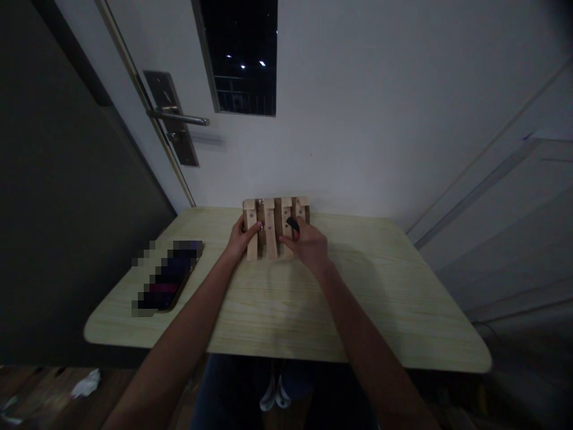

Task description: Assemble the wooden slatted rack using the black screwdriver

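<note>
A small wooden slatted rack [272, 226] made of pale strips lies at the far middle of the light wooden table [286, 310]. My left hand [240, 237] rests on its left edge, with the fingers curled against a slat. My right hand [308, 243] is closed round a small dark tool [292, 225] whose black end sits over the right slats. Both forearms reach in from the bottom of the view.
A blurred dark flat object [169, 278] lies on the table's left part. A white door with a metal handle [179, 118] and a dark window stands right behind the table. Crumpled paper [86, 383] lies on the floor at the lower left.
</note>
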Action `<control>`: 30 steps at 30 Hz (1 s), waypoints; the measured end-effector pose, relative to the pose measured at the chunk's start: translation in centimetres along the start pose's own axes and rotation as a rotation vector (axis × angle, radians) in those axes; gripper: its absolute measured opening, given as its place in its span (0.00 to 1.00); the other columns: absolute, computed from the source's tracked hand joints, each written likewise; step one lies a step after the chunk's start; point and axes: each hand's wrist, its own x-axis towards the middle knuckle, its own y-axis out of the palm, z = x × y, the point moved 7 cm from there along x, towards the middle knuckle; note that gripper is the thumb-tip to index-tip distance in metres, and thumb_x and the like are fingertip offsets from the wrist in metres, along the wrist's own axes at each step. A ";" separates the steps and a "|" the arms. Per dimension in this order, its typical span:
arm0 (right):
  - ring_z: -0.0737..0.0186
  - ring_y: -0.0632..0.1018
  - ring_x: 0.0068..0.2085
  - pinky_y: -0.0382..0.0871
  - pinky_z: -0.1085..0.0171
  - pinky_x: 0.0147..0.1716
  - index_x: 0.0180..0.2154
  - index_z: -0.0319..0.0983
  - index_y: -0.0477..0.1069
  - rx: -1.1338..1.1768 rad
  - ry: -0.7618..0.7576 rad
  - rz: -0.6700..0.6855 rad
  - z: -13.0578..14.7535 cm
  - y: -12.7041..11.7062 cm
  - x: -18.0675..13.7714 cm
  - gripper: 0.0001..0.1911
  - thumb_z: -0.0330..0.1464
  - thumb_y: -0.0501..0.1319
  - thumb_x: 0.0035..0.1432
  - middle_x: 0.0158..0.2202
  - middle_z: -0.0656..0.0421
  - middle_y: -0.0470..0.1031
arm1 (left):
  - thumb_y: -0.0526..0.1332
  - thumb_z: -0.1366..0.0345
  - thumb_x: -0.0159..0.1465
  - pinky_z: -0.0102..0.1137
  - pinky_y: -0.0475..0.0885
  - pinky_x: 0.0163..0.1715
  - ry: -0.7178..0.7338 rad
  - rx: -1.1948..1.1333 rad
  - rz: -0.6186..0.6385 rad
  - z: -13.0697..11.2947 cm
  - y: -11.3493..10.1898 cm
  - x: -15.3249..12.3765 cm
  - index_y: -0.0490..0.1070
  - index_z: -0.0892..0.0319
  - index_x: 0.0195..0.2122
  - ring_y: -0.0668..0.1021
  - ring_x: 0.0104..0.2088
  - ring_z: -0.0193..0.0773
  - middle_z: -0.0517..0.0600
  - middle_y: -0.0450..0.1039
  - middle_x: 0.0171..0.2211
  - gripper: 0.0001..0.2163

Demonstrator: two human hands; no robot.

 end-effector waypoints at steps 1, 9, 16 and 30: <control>0.53 0.75 0.38 0.63 0.62 0.33 0.48 0.39 0.66 -0.042 0.000 0.008 0.4 0.2 0.0 0.25 0.43 0.64 0.50 0.39 0.50 0.77 | 0.68 0.53 0.50 0.38 0.72 0.45 -0.005 -0.005 0.007 0.0 0.0 0.0 0.69 0.62 0.48 0.77 0.44 0.46 0.56 0.74 0.47 0.27; 0.51 0.76 0.38 0.63 0.61 0.34 0.50 0.35 0.68 -0.169 -0.008 0.096 1.4 1.1 -0.4 0.22 0.38 0.57 0.55 0.39 0.47 0.78 | 0.68 0.53 0.51 0.38 0.71 0.46 0.025 0.021 0.020 -0.3 0.0 -0.1 0.71 0.62 0.47 0.76 0.45 0.46 0.55 0.75 0.45 0.25; 0.59 0.75 0.38 0.61 0.65 0.33 0.42 0.39 0.70 -0.123 -0.100 0.024 1.9 0.8 -0.7 0.13 0.35 0.57 0.54 0.43 0.53 0.75 | 0.68 0.53 0.51 0.38 0.72 0.46 0.018 0.001 0.030 0.1 -0.1 0.1 0.70 0.61 0.48 0.76 0.45 0.47 0.55 0.75 0.45 0.26; 0.60 0.73 0.33 0.64 0.64 0.32 0.35 0.39 0.72 0.125 0.144 -0.031 -3.6 -0.4 0.0 0.13 0.42 0.63 0.50 0.33 0.55 0.72 | 0.67 0.52 0.53 0.40 0.70 0.49 0.008 -0.014 0.049 -1.0 0.4 -0.4 0.68 0.61 0.49 0.75 0.49 0.48 0.56 0.73 0.48 0.26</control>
